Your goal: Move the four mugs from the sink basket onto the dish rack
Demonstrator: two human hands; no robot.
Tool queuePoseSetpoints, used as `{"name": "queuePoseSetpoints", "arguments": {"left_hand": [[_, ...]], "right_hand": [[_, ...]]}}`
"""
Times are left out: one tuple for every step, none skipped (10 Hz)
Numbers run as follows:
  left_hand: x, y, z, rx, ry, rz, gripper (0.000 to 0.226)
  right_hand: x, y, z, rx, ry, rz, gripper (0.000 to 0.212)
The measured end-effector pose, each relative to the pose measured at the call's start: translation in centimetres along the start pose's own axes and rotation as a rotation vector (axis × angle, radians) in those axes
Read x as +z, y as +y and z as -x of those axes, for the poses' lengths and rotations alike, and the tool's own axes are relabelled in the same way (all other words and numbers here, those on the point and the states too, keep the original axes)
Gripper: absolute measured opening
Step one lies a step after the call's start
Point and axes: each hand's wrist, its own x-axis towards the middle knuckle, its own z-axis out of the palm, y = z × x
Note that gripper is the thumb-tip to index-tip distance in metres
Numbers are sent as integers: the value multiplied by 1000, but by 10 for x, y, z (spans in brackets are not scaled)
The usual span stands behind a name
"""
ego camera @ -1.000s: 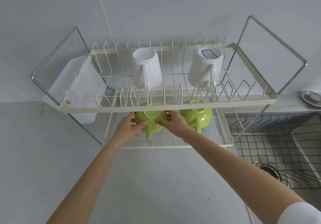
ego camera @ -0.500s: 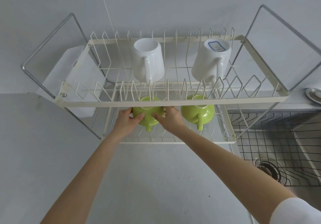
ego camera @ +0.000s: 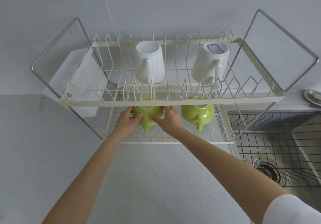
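Both hands clasp one green mug [ego camera: 147, 114] on the lower shelf of the dish rack [ego camera: 173, 103]. The left hand [ego camera: 127, 121] wraps the mug's left side, thumb on its front and fingers curled behind; the right hand [ego camera: 169, 119] presses the right side, thumb near the handle and fingers round the back. The mug is upside down, its handle pointing toward the shelf's front edge, and it sits among the wire prongs left of the shelf's middle. Whether it rests on the wires or is lifted just off them cannot be told.

A second green mug [ego camera: 198, 113] stands upside down just beside it, toward the right end of the same shelf, handle also to the front, untouched and apart from the right hand.

On the upper shelf two white mugs are upside down between the tall prongs: one white mug [ego camera: 150, 64] left of centre, above the held mug, and a labelled white mug [ego camera: 209, 64] near the right end, tilted slightly, with a blue-framed sticker on its base.

A white plastic tray [ego camera: 76, 77] hangs at the rack's left end. The rack stands at the back of a grey worktop [ego camera: 147, 180]. To its right, a wire sink basket [ego camera: 281, 147] lies in the steel sink, with the drain showing beneath it. A small metal dish [ego camera: 312, 97] sits on the ledge behind the sink.
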Motion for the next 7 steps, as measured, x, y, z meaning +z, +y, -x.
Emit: {"name": "queuePoseSetpoints", "arguments": {"left_hand": [[2,6,8,-4,26,-31,47],[3,9,14,-16,36,-53,48],[1,17,32,4,51,-126,46],[2,23,47,22,40,-188,43],[7,28,72,44,21,-280,43],[12,33,88,84,34,-346,42],[22,46,119,123,77,-447,52]], "right_hand": [[-4,3,3,-33,-54,75,61],[-7,7,11,-56,-88,144,66],[-18,12,28,-80,-86,253,67],[-29,14,42,-75,-88,318,68],[-45,19,67,-94,-83,432,67],[-57,24,84,-115,-69,475,66],[-74,32,108,-145,-47,532,66]]}}
